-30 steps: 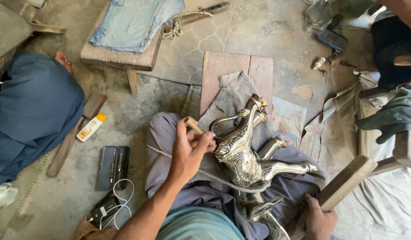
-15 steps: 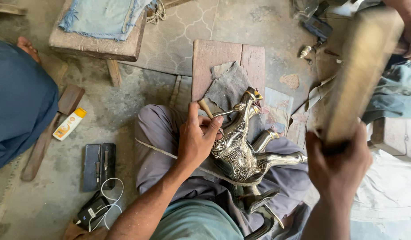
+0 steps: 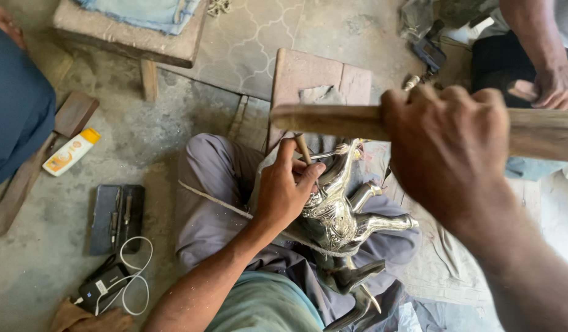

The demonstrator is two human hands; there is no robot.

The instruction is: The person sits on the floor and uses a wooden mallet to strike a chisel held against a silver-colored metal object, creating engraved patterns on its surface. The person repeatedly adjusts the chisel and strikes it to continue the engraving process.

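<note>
A shiny silver metal horse figure (image 3: 336,212) lies across my lap on my grey-trousered legs. My left hand (image 3: 287,187) rests on the figure and grips a small wooden-handled chisel (image 3: 303,148), held upright against the figure's neck. My right hand (image 3: 447,147) is raised close to the camera, shut on a long wooden block (image 3: 333,120) held level above the chisel. The chisel's tip is hidden behind my fingers.
A wooden board (image 3: 318,77) with cloth lies ahead. A low wooden stool (image 3: 130,40) stands far left, a small orange-capped tube (image 3: 71,152), a dark tool case (image 3: 117,216) and a charger with cable (image 3: 112,283) on the floor left. Another person's hand (image 3: 557,86) is far right; a person in blue (image 3: 16,104) sits left.
My right hand lifted the wooden block from beside my right knee, raised it high, and now holds it level over the chisel. My left hand stayed on the figure.
</note>
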